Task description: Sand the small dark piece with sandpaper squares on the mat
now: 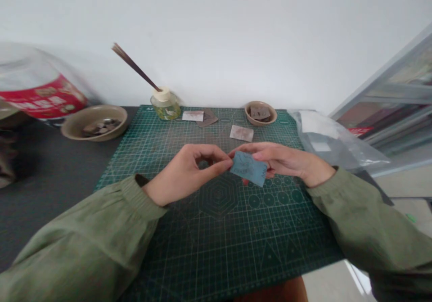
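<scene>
Between my two hands, above the cutting mat, is a small blue-grey piece of sandpaper (249, 169) with dark printed characters on the side facing me. My left hand (194, 169) pinches its left corner between thumb and index finger. On the other side, my right hand (278, 155) has its thumb on the upper right part of the sheet and its fingers behind it. The sheet tilts down to the right, and it hides part of the right fingers. Just beyond the hands, a whitish, brown-stained rectangular piece (241, 133) lies on the mat.
The green cutting mat (216, 239) covers the middle of the dark table. At its back stand a reed diffuser (165, 104) and a small bowl (260, 121); another whitish piece (192, 115) lies between them. A bowl of small pieces (96, 135) is left, a plastic bag (334, 135) right.
</scene>
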Action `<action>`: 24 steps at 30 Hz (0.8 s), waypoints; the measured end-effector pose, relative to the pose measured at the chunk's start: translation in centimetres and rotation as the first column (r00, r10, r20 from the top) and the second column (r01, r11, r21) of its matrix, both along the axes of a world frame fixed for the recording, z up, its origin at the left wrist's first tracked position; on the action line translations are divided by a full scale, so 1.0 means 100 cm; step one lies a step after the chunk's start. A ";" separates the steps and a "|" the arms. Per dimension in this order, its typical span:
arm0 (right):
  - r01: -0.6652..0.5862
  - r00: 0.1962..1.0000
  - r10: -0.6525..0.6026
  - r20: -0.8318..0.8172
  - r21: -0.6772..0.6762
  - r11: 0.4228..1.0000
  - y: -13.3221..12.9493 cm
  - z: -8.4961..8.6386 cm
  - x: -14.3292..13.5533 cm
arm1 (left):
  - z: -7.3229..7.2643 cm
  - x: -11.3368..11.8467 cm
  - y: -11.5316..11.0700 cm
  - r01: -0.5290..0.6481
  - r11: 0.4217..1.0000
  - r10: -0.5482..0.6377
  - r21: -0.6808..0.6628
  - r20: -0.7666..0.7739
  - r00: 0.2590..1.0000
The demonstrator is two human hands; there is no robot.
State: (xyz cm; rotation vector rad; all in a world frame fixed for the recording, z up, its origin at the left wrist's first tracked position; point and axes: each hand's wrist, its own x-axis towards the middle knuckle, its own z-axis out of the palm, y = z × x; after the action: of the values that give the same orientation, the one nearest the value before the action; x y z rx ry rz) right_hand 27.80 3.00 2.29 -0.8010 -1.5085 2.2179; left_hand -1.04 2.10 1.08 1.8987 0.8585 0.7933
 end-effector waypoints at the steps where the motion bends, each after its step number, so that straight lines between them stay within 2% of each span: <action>1: 0.013 1.000 -0.013 -0.017 -0.011 1.000 -0.002 -0.002 -0.002 | 0.000 0.001 -0.002 -0.001 1.000 0.001 -0.014 -0.005 1.000; 8: 0.091 0.996 -0.091 0.001 -0.011 0.996 -0.008 -0.011 -0.007 | 0.003 0.005 -0.011 -0.034 0.993 0.033 -0.111 -0.009 0.999; 11: 0.164 0.986 -0.165 -0.001 0.088 0.982 -0.009 -0.017 -0.008 | 0.004 0.006 -0.010 -0.104 0.985 0.109 -0.135 0.029 0.994; 13: 0.288 0.955 -0.295 -0.007 0.238 0.928 -0.010 -0.019 -0.010 | 0.004 0.006 -0.008 -0.165 0.977 0.173 -0.132 0.050 0.984; 15: 0.419 0.892 -0.451 -0.021 0.410 0.810 -0.012 -0.018 -0.012 | 0.005 0.006 -0.007 -0.211 0.971 0.218 -0.112 0.054 0.974; 17: 0.499 0.823 -0.566 -0.043 0.530 0.686 -0.015 -0.016 -0.015 | 0.006 0.005 -0.006 -0.245 0.966 0.250 -0.087 0.050 0.967; 19: 0.536 0.780 -0.622 -0.067 0.583 0.610 -0.018 -0.013 -0.016 | 0.007 0.003 -0.007 -0.270 0.961 0.272 -0.059 0.033 0.962; 21: 0.544 0.766 -0.639 -0.074 0.604 0.582 -0.020 -0.011 -0.018 | 0.007 0.002 -0.007 -0.288 0.957 0.288 -0.025 0.005 0.958; 24: 0.521 0.780 -0.624 -0.052 0.607 0.600 -0.020 -0.011 -0.017 | 0.007 0.001 -0.008 -0.337 0.941 0.338 0.025 -0.001 0.941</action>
State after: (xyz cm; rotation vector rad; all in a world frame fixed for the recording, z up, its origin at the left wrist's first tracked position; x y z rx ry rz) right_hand 26.07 1.00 1.18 -1.0732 -1.5831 1.1203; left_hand -0.93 1.26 1.74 1.7977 1.2036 1.0071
